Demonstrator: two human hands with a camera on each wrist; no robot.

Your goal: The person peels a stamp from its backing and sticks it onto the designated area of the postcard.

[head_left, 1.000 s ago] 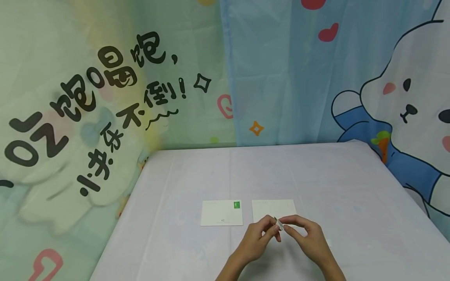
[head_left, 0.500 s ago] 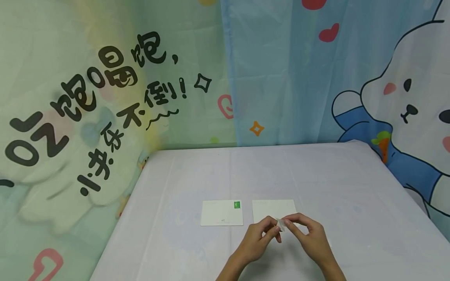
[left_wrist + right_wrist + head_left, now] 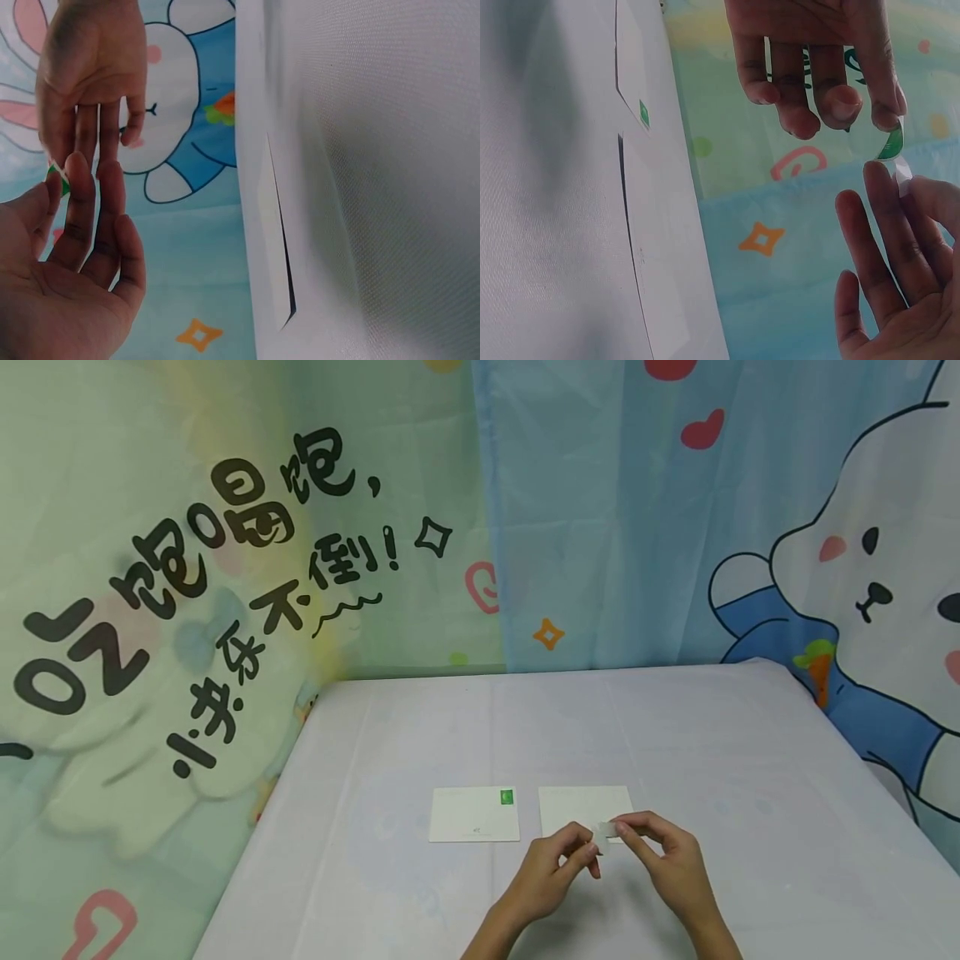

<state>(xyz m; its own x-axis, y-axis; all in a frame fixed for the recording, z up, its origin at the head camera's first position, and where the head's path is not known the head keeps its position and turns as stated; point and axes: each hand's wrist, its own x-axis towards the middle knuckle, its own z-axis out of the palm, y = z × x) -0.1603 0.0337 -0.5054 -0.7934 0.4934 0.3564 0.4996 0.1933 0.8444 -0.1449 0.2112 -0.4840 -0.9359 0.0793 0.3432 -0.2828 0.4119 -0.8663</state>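
Over the near edge of the right-hand white card (image 3: 573,806), both hands meet at a small green stamp (image 3: 890,144) with a white backing paper (image 3: 903,178). My left hand (image 3: 546,875) pinches the stamp between thumb and fingertip. The backing is pinched by my right hand (image 3: 670,864), and it bends away from the stamp's edge. In the right wrist view, the stamp curves between the two hands. From the left wrist, only a green corner shows, and fingers hide the rest.
Left of the hands lies another white card (image 3: 465,818), bearing a green stamp (image 3: 507,797) at its top right corner. Both cards rest on a white cloth-covered table (image 3: 420,735). Behind it hangs a printed curtain (image 3: 600,527) with cartoon figures and lettering.
My right hand has moved slightly right and up, drawing the backing paper away from the stamp, so more white shows between the hands. My left hand stays nearly still.
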